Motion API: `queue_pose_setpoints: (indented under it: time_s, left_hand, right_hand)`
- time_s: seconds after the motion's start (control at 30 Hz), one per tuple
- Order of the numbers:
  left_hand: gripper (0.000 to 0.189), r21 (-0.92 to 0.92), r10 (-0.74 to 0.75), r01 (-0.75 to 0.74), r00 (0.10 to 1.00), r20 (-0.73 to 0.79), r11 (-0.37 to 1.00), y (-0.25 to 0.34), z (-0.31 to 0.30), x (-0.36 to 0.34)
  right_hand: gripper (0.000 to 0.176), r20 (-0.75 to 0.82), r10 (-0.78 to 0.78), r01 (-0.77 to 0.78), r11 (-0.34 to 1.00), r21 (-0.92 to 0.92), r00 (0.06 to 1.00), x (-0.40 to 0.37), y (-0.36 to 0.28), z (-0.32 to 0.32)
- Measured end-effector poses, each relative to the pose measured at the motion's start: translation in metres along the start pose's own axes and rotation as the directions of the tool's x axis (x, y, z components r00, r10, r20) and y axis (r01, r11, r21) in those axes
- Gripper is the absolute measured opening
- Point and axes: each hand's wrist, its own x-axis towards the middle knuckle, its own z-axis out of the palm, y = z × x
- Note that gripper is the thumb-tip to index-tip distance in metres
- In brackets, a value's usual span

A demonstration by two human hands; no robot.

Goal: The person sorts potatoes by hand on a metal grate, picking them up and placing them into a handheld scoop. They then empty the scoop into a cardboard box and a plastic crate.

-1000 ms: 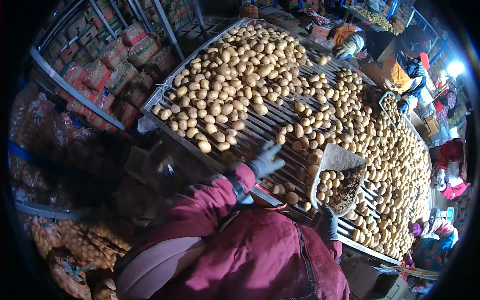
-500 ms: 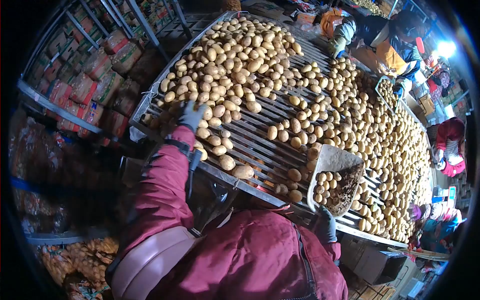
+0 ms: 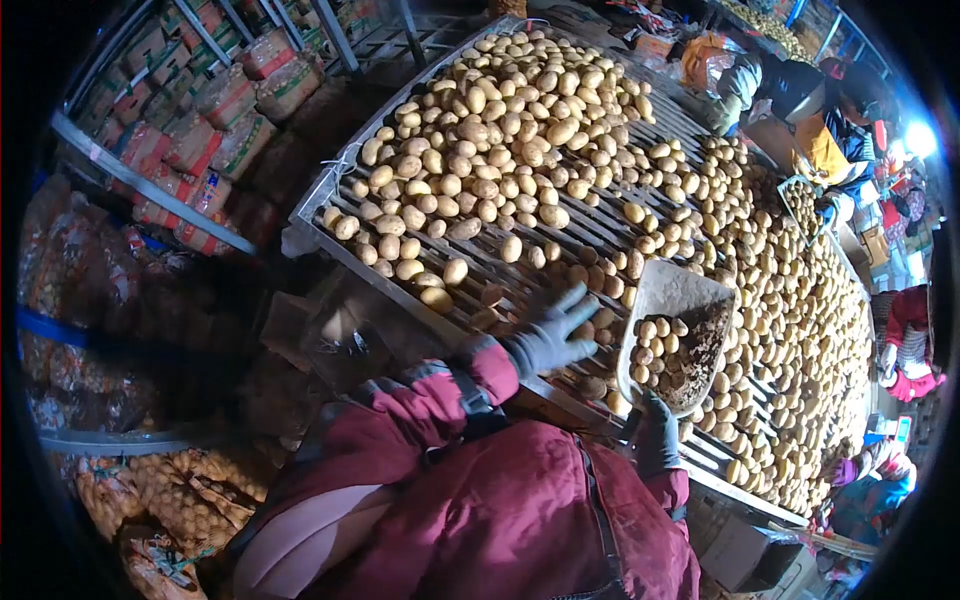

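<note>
My left hand [image 3: 550, 338], in a grey glove, reaches over the near edge of the slatted sorting table [image 3: 405, 300] with its fingers spread. It is slightly blurred, and a few loose potatoes [image 3: 592, 388] lie close around its fingertips. Just to the right sits a pale, dirt-stained scoop [image 3: 655, 290] with several small potatoes [image 3: 657, 350] and dark soil inside. My right hand [image 3: 655, 435], also gloved, is closed at the near end of this scoop, where its handle is hidden by the fingers. A big heap of potatoes [image 3: 500, 130] covers the far left of the slats.
More potatoes [image 3: 800, 340] spread thickly across the right side. A person [image 3: 800, 110] bends over the far edge by a wire basket [image 3: 800, 205]; other people are at the right. Stacked bags [image 3: 220, 130] stand behind metal rails at left, net sacks [image 3: 180, 500] below.
My left hand has swept right along the near edge, from the potato heap to beside the scoop. Some potatoes along that edge have shifted. My right hand stays at the scoop; the view has shifted slightly.
</note>
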Motion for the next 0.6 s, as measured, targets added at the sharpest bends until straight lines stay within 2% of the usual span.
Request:
queue_pose_setpoints:
  time_s: [0.07, 0.1, 0.17, 0.2, 0.23, 0.27, 0.3, 0.33, 0.37, 0.4, 0.43, 0.47, 0.53, 0.57, 0.6]
  left_hand:
    - [0.082, 0.036, -0.103, 0.106, 0.991, -0.082, 0.994, -0.023, -0.033, -0.004]
    - [0.082, 0.066, -0.168, 0.177, 0.978, -0.121, 0.982, -0.046, -0.05, -0.009]
    - [0.084, 0.127, -0.344, 0.366, 0.924, -0.168, 0.922, -0.097, -0.078, -0.021]
    - [0.084, 0.149, -0.452, 0.472, 0.879, -0.151, 0.869, -0.119, -0.092, -0.029]
    - [0.085, 0.172, -0.553, 0.564, 0.826, -0.109, 0.808, -0.132, -0.1, -0.039]
    - [0.086, 0.199, -0.629, 0.625, 0.776, -0.049, 0.755, -0.135, -0.101, -0.048]
    - [0.086, 0.23, -0.667, 0.649, 0.745, -0.001, 0.725, -0.132, -0.093, -0.053]
    - [0.087, 0.257, -0.681, 0.654, 0.732, 0.022, 0.712, -0.124, -0.079, -0.056]
    - [0.091, 0.252, -0.6, 0.594, 0.798, -0.061, 0.764, -0.118, -0.062, -0.056]
    - [0.092, 0.263, -0.672, 0.656, 0.74, -0.039, 0.707, -0.095, -0.055, -0.045]
    - [0.092, 0.203, -0.69, 0.676, 0.724, -0.003, 0.708, -0.074, -0.052, -0.033]
    - [0.092, 0.143, -0.705, 0.695, 0.709, 0.031, 0.705, -0.057, -0.045, -0.024]
    - [0.094, 0.258, -0.499, 0.49, 0.866, -0.036, 0.832, -0.024, -0.022, -0.004]
    - [0.098, 0.025, -0.59, 0.593, 0.796, 0.132, 0.805, -0.001, -0.02, 0.015]
    - [0.102, 0.225, -0.524, 0.521, 0.85, -0.053, 0.823, 0.007, 0.014, 0.021]
  right_hand:
    - [0.029, 0.012, -0.146, 0.144, 0.985, 0.099, 0.989, -0.011, -0.003, 0.015]
    - [0.03, -0.007, -0.066, 0.066, 0.987, 0.149, 0.998, -0.001, 0.011, 0.005]
    - [0.033, -0.038, -0.122, 0.127, 0.977, 0.171, 0.992, 0.028, 0.046, -0.023]
    - [0.037, -0.065, -0.172, 0.182, 0.966, 0.185, 0.983, 0.033, 0.051, -0.033]
    - [0.039, -0.128, -0.297, 0.316, 0.933, 0.173, 0.946, 0.024, 0.042, -0.024]
    - [0.039, -0.135, -0.297, 0.318, 0.932, 0.174, 0.945, 0.01, 0.031, -0.024]
    - [0.039, -0.075, -0.177, 0.188, 0.965, 0.182, 0.981, -0.002, 0.019, -0.026]
    - [0.039, -0.01, -0.054, 0.055, 0.982, 0.181, 0.998, -0.007, 0.013, -0.03]
    - [0.039, -0.006, -0.062, 0.062, 0.981, 0.182, 0.998, -0.006, 0.014, -0.039]
    - [0.038, 0.016, -0.082, 0.08, 0.992, 0.101, 0.996, -0.004, 0.017, -0.052]
    - [0.038, 0.038, -0.095, 0.094, 0.995, 0.022, 0.995, -0.003, 0.019, -0.062]
    - [0.038, 0.041, -0.101, 0.1, 0.995, 0.027, 0.994, -0.002, 0.022, -0.068]
    - [0.036, -0.059, -0.138, 0.145, 0.981, 0.13, 0.989, -0.007, 0.024, -0.078]
    - [0.037, -0.009, -0.044, 0.044, 0.99, 0.136, 0.999, -0.018, 0.019, -0.09]
    - [0.037, -0.012, -0.054, 0.055, 0.988, 0.144, 0.998, -0.02, 0.022, -0.099]
